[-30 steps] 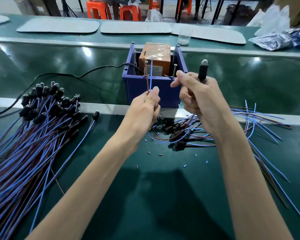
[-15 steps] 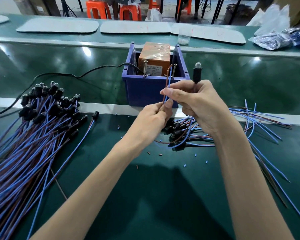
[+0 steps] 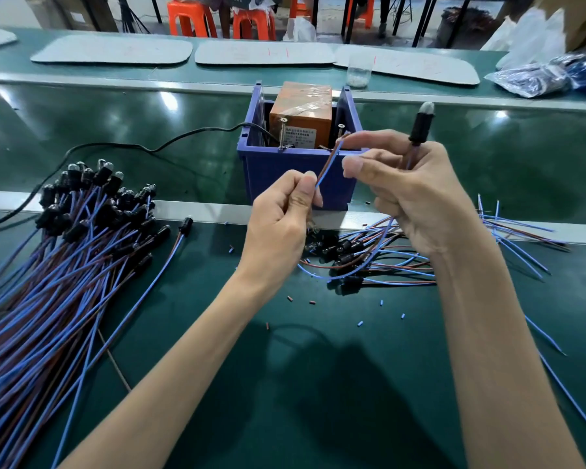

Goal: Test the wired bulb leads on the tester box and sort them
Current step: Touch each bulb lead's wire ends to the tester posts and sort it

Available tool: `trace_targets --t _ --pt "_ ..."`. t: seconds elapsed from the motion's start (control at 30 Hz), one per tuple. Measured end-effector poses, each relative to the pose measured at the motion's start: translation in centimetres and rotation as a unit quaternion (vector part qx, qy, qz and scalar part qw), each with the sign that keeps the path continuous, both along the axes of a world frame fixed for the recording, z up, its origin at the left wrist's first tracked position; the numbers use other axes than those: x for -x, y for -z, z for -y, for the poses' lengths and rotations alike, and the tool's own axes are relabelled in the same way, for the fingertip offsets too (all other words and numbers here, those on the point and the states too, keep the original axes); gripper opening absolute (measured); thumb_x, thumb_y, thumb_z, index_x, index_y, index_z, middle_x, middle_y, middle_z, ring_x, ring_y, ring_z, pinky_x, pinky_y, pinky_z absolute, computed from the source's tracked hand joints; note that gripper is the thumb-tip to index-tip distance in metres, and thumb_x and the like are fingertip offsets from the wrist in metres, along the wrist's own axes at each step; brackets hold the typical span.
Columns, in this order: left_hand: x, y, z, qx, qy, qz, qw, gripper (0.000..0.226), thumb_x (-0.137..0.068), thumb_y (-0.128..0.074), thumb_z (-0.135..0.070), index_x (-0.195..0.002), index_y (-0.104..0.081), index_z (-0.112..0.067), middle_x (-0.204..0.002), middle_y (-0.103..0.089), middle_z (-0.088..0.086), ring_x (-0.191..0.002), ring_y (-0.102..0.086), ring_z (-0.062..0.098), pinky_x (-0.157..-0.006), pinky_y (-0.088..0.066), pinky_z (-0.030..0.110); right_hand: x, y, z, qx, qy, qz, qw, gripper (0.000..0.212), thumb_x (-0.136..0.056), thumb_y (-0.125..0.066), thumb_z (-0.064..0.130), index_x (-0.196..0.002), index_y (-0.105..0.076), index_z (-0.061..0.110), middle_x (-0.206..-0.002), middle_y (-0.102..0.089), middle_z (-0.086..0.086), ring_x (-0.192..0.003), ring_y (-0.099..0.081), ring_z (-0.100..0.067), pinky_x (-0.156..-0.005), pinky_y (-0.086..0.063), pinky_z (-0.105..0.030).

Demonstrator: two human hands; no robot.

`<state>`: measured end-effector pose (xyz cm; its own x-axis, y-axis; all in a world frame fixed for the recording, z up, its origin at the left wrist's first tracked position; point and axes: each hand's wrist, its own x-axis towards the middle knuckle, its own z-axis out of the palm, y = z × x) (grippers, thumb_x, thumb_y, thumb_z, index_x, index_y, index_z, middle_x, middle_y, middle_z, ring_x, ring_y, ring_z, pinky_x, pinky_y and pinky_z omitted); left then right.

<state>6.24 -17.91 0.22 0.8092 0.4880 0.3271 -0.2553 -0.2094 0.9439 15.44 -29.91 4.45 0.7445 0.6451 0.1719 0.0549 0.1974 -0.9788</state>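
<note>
Wire tips (image 3: 339, 141) drifted right from the left screw (image 3: 282, 133) to near the right screw (image 3: 340, 131); left hand (image 3: 278, 225) pinches both wires (image 3: 322, 176), right hand (image 3: 416, 194) grips the bulb (image 3: 422, 125) upright before the tester (image 3: 300, 110); spread tips, one per screw.

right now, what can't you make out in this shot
Head view only:
- Tester box label: print too small.
- Held lead tips: too small to tell whether they touch the screw.
- Its bulb: blurred, lit or not unclear.
- Lead's middle: behind right hand.
- Left pile: cut off by left edge.
</note>
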Motion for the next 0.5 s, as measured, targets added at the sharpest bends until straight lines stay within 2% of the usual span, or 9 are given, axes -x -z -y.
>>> trace_targets --t 0.17,0.27,0.4,0.5 --pt "-0.07 0.07 -0.23 -0.004 -0.014 -0.012 1.000 0.035 -0.102 -0.042 -0.020 -0.069 -0.047 -0.017 -0.046 -0.029 -0.013 -0.045 -0.022 0.006 -0.045 -0.021 0.021 0.30 -0.67 0.22 -0.015 0.057 0.021 0.998 0.011 -0.080 -0.072 0.009 -0.091 -0.071 0.008 -0.068 -0.064 -0.002 -0.039 -0.025 -0.002 -0.037 -0.016 -0.015" --pt "-0.09 0.13 -0.22 -0.028 -0.024 -0.022 0.999 0.036 -0.102 -0.044 -0.021 -0.066 -0.047 -0.018 -0.046 -0.031 -0.013 -0.046 -0.024 0.005 -0.046 -0.021 0.021 0.43 -0.84 0.23 0.001 0.083 0.048 0.995 0.006 -0.084 -0.071 0.010 -0.089 -0.071 0.009 -0.071 -0.068 -0.004 -0.038 -0.028 -0.003 -0.036 -0.018 -0.014" --pt "-0.05 0.18 -0.23 -0.056 -0.025 -0.035 0.998 0.036 -0.101 -0.046 -0.022 -0.065 -0.047 -0.017 -0.045 -0.030 -0.013 -0.045 -0.024 0.004 -0.045 -0.021 0.019 0.49 -0.83 0.12 0.024 0.093 0.072 0.993 0.004 -0.085 -0.069 0.008 -0.089 -0.070 0.006 -0.072 -0.071 -0.005 -0.037 -0.037 0.000 -0.036 -0.022 -0.012" --pt "0.01 0.16 -0.40 -0.056 -0.021 -0.043 0.997 0.037 -0.100 -0.047 -0.023 -0.064 -0.048 -0.016 -0.045 -0.030 -0.012 -0.044 -0.025 0.005 -0.045 -0.022 0.019 0.49 -0.76 0.11 0.023 0.097 0.079 0.992 0.002 -0.086 -0.066 0.001 -0.087 -0.067 0.001 -0.071 -0.069 -0.007 -0.039 -0.049 0.001 -0.038 -0.030 -0.006"
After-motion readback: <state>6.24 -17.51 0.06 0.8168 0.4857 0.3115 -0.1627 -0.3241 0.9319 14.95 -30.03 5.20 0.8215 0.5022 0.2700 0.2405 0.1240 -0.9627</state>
